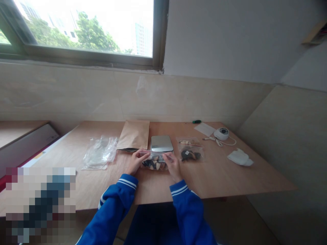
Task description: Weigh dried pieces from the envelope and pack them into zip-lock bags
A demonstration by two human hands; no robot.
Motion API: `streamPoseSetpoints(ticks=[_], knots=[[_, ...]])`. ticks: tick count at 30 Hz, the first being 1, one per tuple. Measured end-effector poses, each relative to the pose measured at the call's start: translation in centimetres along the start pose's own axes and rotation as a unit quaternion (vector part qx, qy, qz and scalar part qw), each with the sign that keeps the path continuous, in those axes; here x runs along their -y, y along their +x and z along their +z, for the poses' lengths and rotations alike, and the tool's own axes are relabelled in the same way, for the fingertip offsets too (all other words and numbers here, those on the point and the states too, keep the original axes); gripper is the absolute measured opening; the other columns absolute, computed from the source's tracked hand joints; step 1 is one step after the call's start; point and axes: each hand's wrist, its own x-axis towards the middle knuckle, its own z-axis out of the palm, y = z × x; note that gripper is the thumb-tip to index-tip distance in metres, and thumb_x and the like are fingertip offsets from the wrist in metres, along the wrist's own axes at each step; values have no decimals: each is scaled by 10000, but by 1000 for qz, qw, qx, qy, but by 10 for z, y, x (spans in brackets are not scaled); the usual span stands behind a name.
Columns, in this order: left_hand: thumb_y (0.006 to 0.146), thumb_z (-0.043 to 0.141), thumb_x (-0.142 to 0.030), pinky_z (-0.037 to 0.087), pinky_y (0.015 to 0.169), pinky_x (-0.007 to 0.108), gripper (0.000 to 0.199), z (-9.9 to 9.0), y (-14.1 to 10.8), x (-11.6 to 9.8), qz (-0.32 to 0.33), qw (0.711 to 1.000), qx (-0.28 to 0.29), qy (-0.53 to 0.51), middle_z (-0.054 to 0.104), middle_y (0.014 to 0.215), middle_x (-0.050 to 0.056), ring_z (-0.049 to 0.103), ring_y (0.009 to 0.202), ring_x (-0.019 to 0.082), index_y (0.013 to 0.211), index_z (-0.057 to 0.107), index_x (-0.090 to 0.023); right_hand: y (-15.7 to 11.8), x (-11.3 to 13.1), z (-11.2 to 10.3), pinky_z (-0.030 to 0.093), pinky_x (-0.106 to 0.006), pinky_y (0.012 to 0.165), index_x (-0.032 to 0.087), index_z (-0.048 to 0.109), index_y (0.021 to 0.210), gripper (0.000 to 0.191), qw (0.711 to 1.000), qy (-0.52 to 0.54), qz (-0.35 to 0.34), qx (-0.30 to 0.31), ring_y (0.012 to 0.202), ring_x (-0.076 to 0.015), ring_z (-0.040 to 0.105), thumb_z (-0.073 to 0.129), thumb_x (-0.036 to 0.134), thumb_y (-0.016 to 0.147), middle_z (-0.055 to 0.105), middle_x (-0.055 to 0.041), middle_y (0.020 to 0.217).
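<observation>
A clear zip bag [155, 164] with dark and tan pieces in it is between my two hands, at the table's front middle. My left hand [137, 161] pinches its upper left edge. At the upper right edge, the fingers of my right hand [172, 165] close on the same bag. Just behind the bag sits a flat scale [161, 143] with a shiny metal top, partly covered by my hands and the bag. A brown paper pouch [135, 134] lies to the left of the scale. Right of it rests another clear bag [190, 151] with dark and tan pieces.
Several clear plastic bags [100, 153] are heaped on the left of the wooden table [219, 180]. On the right are a white camera [221, 133] with a cable, a paper sheet [204, 129], a crumpled white tissue [240, 157] and a green-handled tool [196, 121]. A wall stands behind.
</observation>
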Motion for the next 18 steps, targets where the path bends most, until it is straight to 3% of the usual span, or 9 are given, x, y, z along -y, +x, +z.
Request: streamPoseSetpoints(ticks=[6, 13, 18], knots=[[689, 707, -406, 468, 699, 266, 243, 0, -2, -6, 12, 1000, -15, 7, 647, 720, 11, 604, 735, 167, 729, 649, -173, -1, -2, 0, 491, -279, 701, 164, 667, 779, 307, 1000, -8, 14, 5, 751, -184, 627, 644, 470, 764, 678, -23, 762], [697, 692, -436, 480, 722, 275, 286, 1, -2, -7, -12, 1000, 8, -11, 660, 783, 22, 615, 793, 184, 808, 648, -176, -1, 6, 2, 517, -309, 747, 168, 679, 864, 313, 1000, 8, 17, -9, 826, -209, 651, 666, 456, 745, 705, -55, 860], [721, 669, -441, 486, 794, 303, 336, 3, -5, -10, -22, 999, 44, -6, 696, 922, 51, 630, 912, 226, 937, 673, -184, -1, 8, 2, 500, -282, 672, 167, 658, 756, 289, 1000, 3, 17, -21, 723, -187, 630, 669, 455, 738, 673, -22, 737]])
